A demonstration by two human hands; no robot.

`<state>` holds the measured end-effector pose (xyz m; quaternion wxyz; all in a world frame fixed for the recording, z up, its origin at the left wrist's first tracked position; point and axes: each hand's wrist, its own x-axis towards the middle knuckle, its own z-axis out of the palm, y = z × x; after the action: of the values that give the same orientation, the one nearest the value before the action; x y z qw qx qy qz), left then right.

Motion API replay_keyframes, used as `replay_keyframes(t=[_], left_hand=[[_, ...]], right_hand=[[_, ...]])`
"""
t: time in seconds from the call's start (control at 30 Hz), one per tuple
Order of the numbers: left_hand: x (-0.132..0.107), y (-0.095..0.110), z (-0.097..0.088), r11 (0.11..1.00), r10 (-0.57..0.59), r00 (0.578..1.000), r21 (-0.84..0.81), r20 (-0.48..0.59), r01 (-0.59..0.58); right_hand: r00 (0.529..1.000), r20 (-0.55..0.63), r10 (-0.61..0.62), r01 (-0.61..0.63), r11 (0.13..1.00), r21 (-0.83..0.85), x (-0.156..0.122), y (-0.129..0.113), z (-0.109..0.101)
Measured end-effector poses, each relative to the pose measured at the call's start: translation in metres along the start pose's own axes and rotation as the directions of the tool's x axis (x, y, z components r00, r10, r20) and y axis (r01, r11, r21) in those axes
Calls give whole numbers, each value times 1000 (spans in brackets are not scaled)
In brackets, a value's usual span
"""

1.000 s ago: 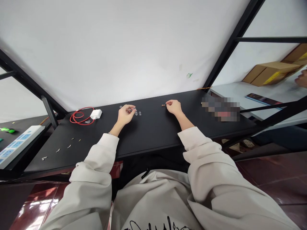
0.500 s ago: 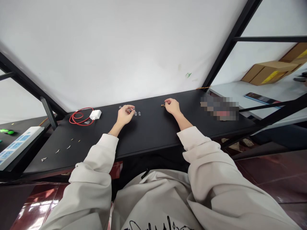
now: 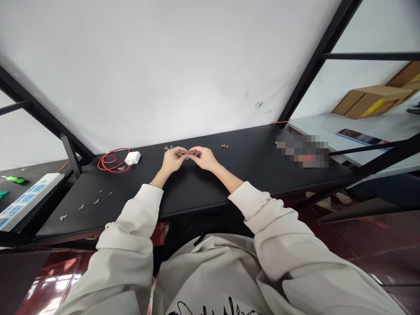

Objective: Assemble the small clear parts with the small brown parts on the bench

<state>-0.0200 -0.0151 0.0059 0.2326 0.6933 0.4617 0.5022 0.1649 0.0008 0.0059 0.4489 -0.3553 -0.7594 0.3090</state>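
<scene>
My left hand (image 3: 173,159) and my right hand (image 3: 203,158) meet fingertip to fingertip above the black tabletop (image 3: 197,188). The fingers of my left hand are pinched around a small clear piece, mostly hidden between the two hands. My right hand is closed in a pinch too; what it holds is too small to make out. Behind my left hand lie small clear pieces (image 3: 171,147), and another clear piece (image 3: 187,158) shows just below the fingertips. To the right of my hands sit a few tiny tan pieces (image 3: 224,146), cork-like in colour.
A white charger (image 3: 133,158) with a coiled red cable (image 3: 104,162) lies at left. Tiny metallic bits (image 3: 82,207) are scattered on the front left. Beyond the left frame is a power strip (image 3: 31,199); a blurred-out item (image 3: 302,150) lies at right, near black frame bars (image 3: 305,65).
My right hand has moved left from beside the tan pieces to meet my left hand. The tan pieces are now uncovered. My left hand has shifted slightly, its fingers now touching the right ones.
</scene>
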Motion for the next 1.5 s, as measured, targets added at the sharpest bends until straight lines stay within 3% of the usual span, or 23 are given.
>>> replay_keyframes(t=[0.1,0.27,0.47,0.6,0.83,1.07,1.27,1.4,1.5], left_hand=[[2,3,-5,997,-17,1000,77,-23,19],[6,1,-27,878,-114,991,458,-75,136],[6,-2,-39,750,-191,981,642,-25,162],[6,-4,-33,738,-203,979,662,33,131],[6,-11,-29,732,-128,987,681,95,30],[5,-11,-25,857,-9,1000,515,-15,15],[1,0,-10,994,-23,1000,107,-5,23],[-3,6,1,973,-21,995,-228,98,43],[-3,5,3,951,-47,991,-299,125,82]], right_hand=[[997,-55,45,-44,999,3,6,4,4],[973,-189,132,-157,981,-118,13,25,-14],[966,4,259,-249,932,-265,12,35,-26],[973,19,231,-215,929,-302,11,33,-23],[975,53,217,-189,925,-329,10,27,-20],[974,87,211,-172,928,-331,9,24,-18],[994,3,109,-106,967,-230,6,16,-21],[996,81,30,-22,995,-101,0,7,-16],[996,84,32,-27,998,-54,-2,2,-14]])
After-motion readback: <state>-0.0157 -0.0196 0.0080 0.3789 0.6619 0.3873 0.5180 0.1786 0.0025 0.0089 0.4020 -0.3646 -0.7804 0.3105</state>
